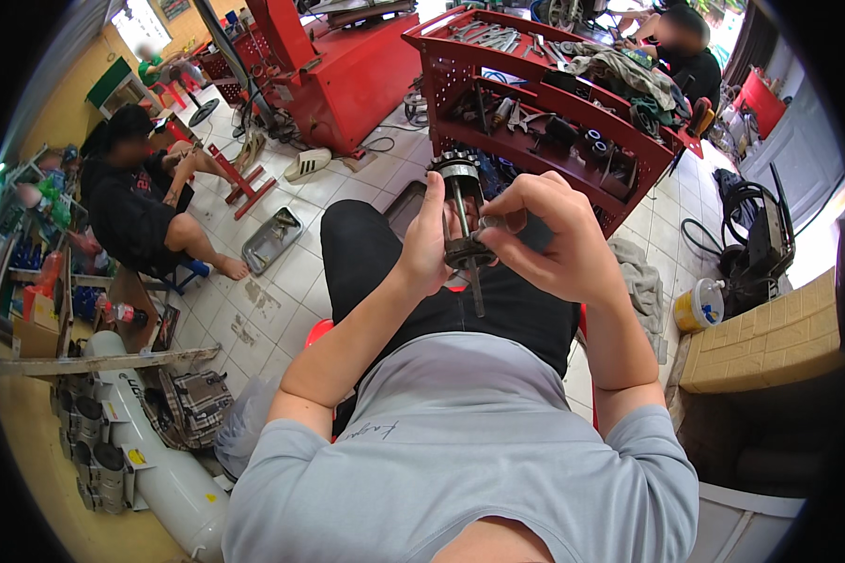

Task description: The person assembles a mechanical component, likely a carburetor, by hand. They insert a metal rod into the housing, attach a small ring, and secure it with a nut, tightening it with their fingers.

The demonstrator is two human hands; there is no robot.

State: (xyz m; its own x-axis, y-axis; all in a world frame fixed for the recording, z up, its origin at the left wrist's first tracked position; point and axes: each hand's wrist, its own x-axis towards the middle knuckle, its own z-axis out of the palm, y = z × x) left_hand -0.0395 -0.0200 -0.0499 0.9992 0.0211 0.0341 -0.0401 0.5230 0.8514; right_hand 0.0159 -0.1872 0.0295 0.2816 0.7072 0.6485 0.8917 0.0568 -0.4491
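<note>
In front of my lap I hold a dark metal mechanical part point(457, 172) with a toothed wheel at its far end. A thin rod runs along its open side, and a shaft sticks out of the near end toward me. My left hand point(424, 241) closes around its left side, thumb lying along it and fingers mostly hidden behind. With bent fingertips, my right hand point(556, 230) pinches at the near end on the right. Whether a small separate piece sits between those fingers is too hard to make out.
A red tool cart point(545, 103) with wrenches and rags stands just ahead. A metal tray point(272, 236) lies on the tiled floor. One person point(131, 197) sits at the left, another point(690, 61) beyond the cart. A yellow-and-white bucket point(699, 305) is at the right, a white cylinder point(150, 450) lower left.
</note>
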